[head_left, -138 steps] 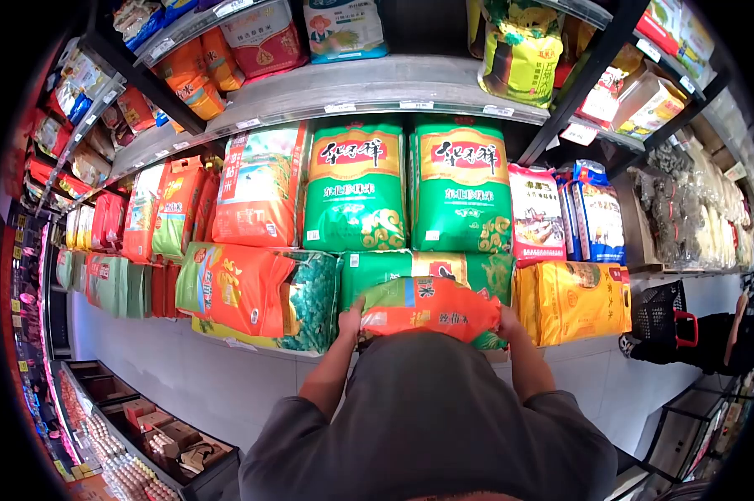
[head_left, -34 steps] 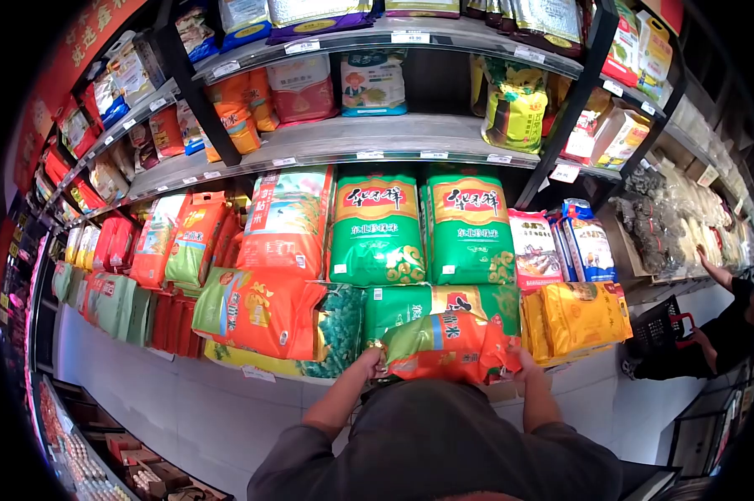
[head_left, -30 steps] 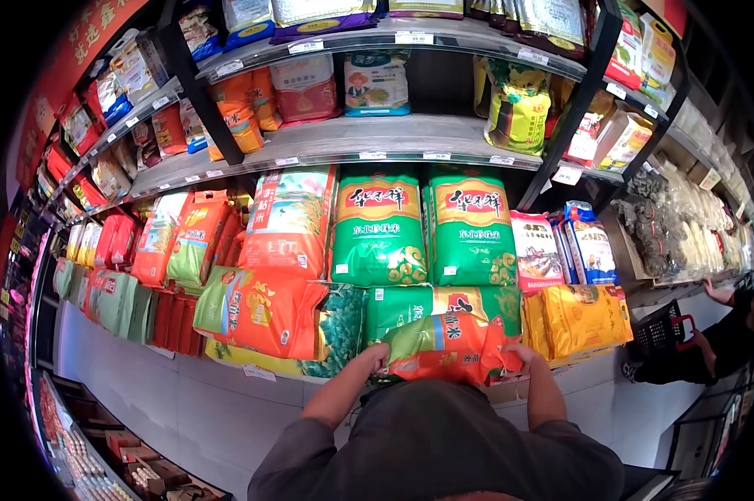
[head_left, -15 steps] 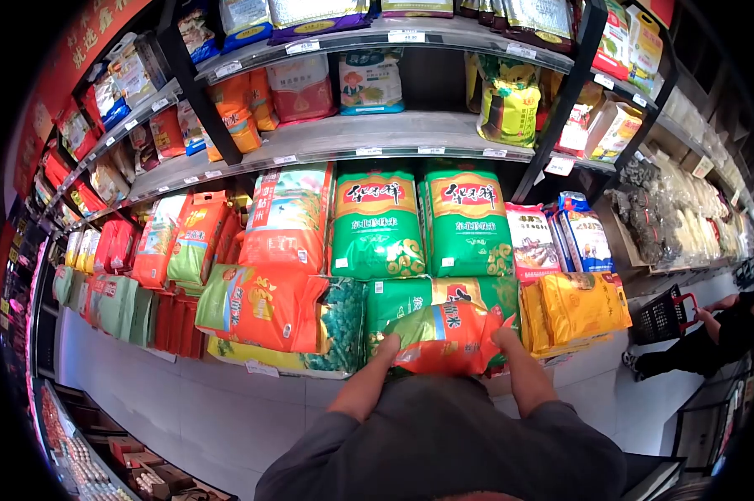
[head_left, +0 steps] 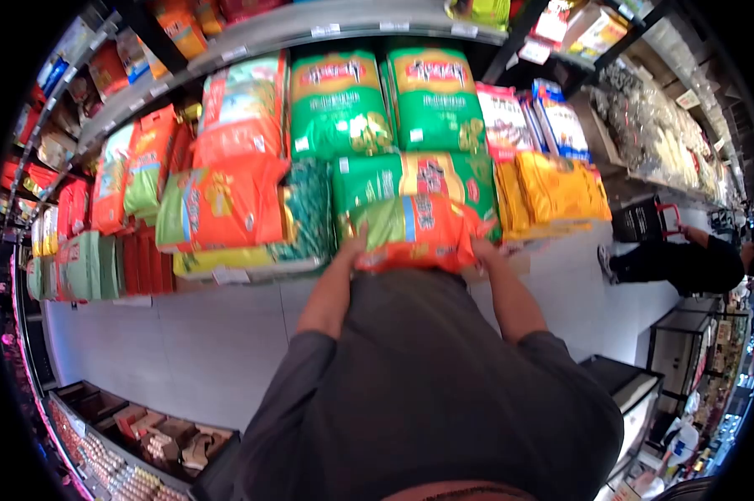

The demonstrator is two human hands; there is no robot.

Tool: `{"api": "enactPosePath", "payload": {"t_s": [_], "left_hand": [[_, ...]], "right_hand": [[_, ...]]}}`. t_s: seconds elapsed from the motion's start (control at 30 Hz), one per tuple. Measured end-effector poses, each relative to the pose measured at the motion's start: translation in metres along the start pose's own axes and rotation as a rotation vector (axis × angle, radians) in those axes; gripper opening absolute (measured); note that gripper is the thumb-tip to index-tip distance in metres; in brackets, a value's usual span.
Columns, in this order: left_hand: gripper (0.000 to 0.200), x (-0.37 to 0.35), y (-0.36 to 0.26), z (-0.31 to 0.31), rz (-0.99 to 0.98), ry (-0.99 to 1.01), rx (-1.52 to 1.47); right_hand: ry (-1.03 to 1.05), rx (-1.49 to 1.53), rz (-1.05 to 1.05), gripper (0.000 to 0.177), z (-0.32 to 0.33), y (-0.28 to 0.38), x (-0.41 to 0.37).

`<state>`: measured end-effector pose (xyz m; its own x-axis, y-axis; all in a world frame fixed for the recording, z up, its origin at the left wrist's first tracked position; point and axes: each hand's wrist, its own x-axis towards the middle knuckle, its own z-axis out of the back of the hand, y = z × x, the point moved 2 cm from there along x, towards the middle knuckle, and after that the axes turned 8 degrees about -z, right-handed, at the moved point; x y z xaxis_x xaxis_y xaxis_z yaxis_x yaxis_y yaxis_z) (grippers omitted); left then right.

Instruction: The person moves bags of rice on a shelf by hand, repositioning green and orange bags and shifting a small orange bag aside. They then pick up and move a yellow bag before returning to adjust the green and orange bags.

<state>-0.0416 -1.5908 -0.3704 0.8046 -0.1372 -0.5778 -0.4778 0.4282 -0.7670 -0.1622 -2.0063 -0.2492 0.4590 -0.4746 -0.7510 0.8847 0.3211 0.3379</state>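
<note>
Between my two hands is an orange and light-green rice bag [head_left: 423, 234] with a blue band, lying sideways close to my body. My left hand [head_left: 358, 243] grips its left end, and my right hand [head_left: 482, 245] grips the right end; the fingertips are partly hidden. Behind and under it lies a large green rice bag [head_left: 369, 179], flat on the low display. Two more green rice bags [head_left: 335, 117] stand upright further back. To the left, a similar orange rice bag [head_left: 227, 204] lies on top of a yellow and dark-green bag [head_left: 306, 221].
Yellow bags [head_left: 561, 196] are stacked at the right of the display, and pale green bags [head_left: 89, 263] at the left. A grey shelf [head_left: 268, 50] runs above. On the right stands a person in dark clothes [head_left: 686, 263] with a black basket [head_left: 636, 221]. Egg trays [head_left: 101, 455] sit behind, lower left.
My view has tilted down, so the shelves appear higher and more of my torso shows. Both hands keep their hold on the orange rice bag, which looks more level and a little nearer my body.
</note>
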Motion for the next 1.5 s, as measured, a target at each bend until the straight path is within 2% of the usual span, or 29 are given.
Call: {"api": "enactPosePath", "payload": {"t_s": [0.03,0.07,0.1,0.2,0.3,0.33,0.4,0.5,0.57,0.7,0.73,0.77,0.8,0.93,1.0,1.1,1.23,1.3,1.4,1.5], "left_hand": [[0.102,-0.072,-0.067,0.020,-0.051,-0.037,0.208],[0.099,-0.093,-0.084,0.026,-0.035,-0.042,0.297],[0.097,-0.103,-0.092,0.029,-0.030,-0.051,0.390],[0.092,-0.131,-0.092,0.030,-0.009,-0.116,0.429],[0.089,-0.170,-0.097,0.025,0.056,-0.085,0.475],[0.087,-0.178,-0.090,0.020,0.086,-0.109,0.462],[0.087,-0.189,-0.072,0.009,0.136,-0.115,0.447],[0.078,-0.197,-0.027,-0.011,0.167,-0.100,0.483],[0.067,-0.202,0.010,-0.023,0.011,0.004,0.686],[0.060,-0.259,0.009,-0.027,0.113,-0.051,0.672],[0.060,-0.267,0.015,-0.027,0.108,-0.006,0.672],[0.060,-0.273,0.018,-0.028,0.098,0.039,0.668],[0.059,-0.277,0.021,-0.027,0.162,-0.007,0.615],[0.058,-0.289,0.046,-0.018,0.216,-0.040,0.545],[0.058,-0.303,0.041,-0.009,0.149,-0.039,0.646],[0.056,-0.301,0.078,0.006,0.230,-0.127,0.556],[0.050,-0.332,0.083,0.041,0.155,-0.069,0.633],[0.051,-0.344,0.103,0.062,0.192,-0.141,0.491],[0.051,-0.379,0.121,0.100,0.224,-0.222,0.355],[0.049,-0.408,0.160,0.141,0.197,-0.231,0.394]], "right_hand": [[0.070,-0.006,-0.048,0.079,0.011,0.020,-0.051],[0.037,-0.011,0.009,0.068,0.003,0.005,-0.030],[0.003,-0.008,0.078,0.061,-0.009,-0.015,0.000],[-0.062,-0.098,0.153,0.060,-0.027,-0.052,0.029],[0.094,-0.019,0.125,0.058,-0.027,-0.066,-0.001],[0.110,-0.024,0.126,0.058,-0.022,-0.059,-0.026],[0.182,0.064,-0.017,0.056,-0.009,-0.049,-0.075],[0.188,-0.096,-0.078,0.055,-0.006,-0.055,-0.076],[0.184,-0.126,-0.068,0.054,-0.002,-0.054,-0.093],[0.221,-0.128,-0.095,0.053,-0.017,-0.067,-0.092],[0.234,-0.137,-0.085,0.053,-0.021,-0.068,-0.094],[0.265,-0.166,-0.101,0.052,-0.022,-0.067,-0.097],[0.292,-0.195,-0.119,0.050,-0.022,-0.064,-0.099],[0.358,-0.232,-0.092,0.050,-0.036,-0.054,-0.110],[0.230,-0.239,0.045,0.051,-0.046,-0.044,-0.116],[0.215,-0.346,0.050,0.054,-0.069,-0.032,-0.112],[0.280,-0.388,0.059,0.052,-0.101,-0.005,-0.143],[0.260,-0.315,0.061,0.053,-0.127,0.002,-0.163],[0.276,-0.364,0.059,0.051,-0.163,0.022,-0.215],[0.300,-0.394,0.148,0.049,-0.219,0.040,-0.245]]}}
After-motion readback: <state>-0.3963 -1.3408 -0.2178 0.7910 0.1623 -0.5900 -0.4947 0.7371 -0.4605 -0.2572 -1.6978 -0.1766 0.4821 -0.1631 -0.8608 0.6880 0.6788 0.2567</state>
